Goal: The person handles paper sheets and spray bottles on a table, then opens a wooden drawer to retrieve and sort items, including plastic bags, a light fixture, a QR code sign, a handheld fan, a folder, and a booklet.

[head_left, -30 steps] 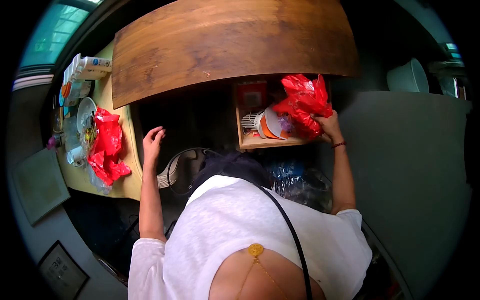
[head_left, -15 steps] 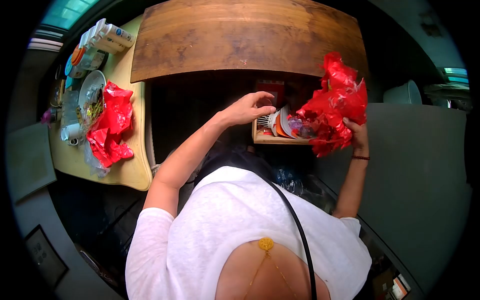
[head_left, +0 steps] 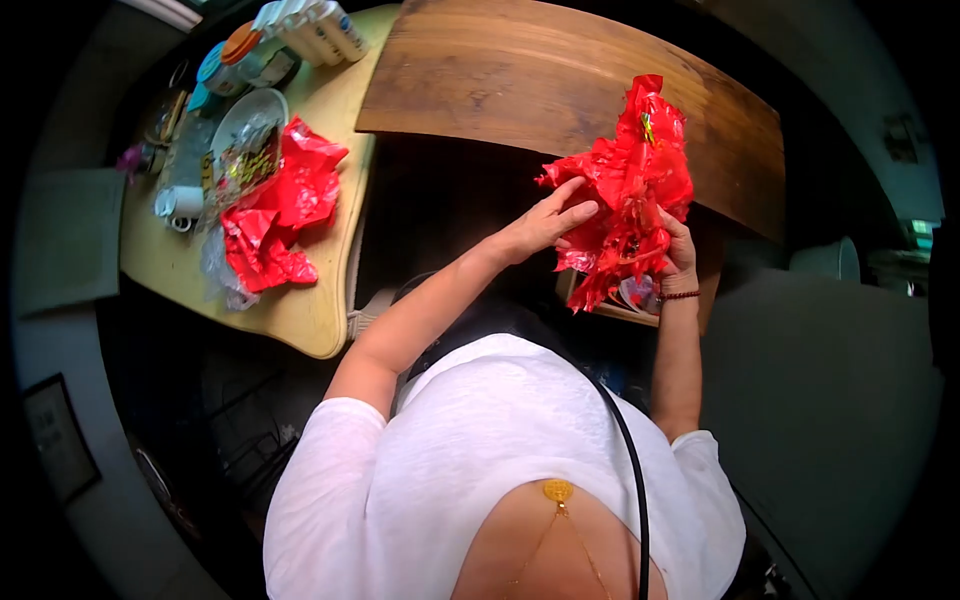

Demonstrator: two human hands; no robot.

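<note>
A crumpled red plastic bag [head_left: 640, 170] is held up in front of the wooden desk, over the open drawer [head_left: 630, 317]. My right hand [head_left: 680, 250] grips its lower right side, fingers partly hidden by the plastic. At the bag's left edge is my left hand [head_left: 548, 222], its fingers and thumb apart and reaching against the plastic; its fingertips partly overlap the bag. Most of the drawer's contents are covered by the bag, with only a pale piece showing below it.
On the cream table [head_left: 335, 270] to the left lies another red plastic bag [head_left: 300, 190] beside a white bowl [head_left: 245, 115], a white cup [head_left: 180, 202], jars and several white bottles [head_left: 310, 32]. The brown desk top [head_left: 560, 70] spans the front. A dark grey surface [head_left: 800, 400] lies right.
The red bag has moved left and is now across the drawer, hiding the things inside it. My left hand has left the drawer's edge and come up to the bag. The head view has shifted.
</note>
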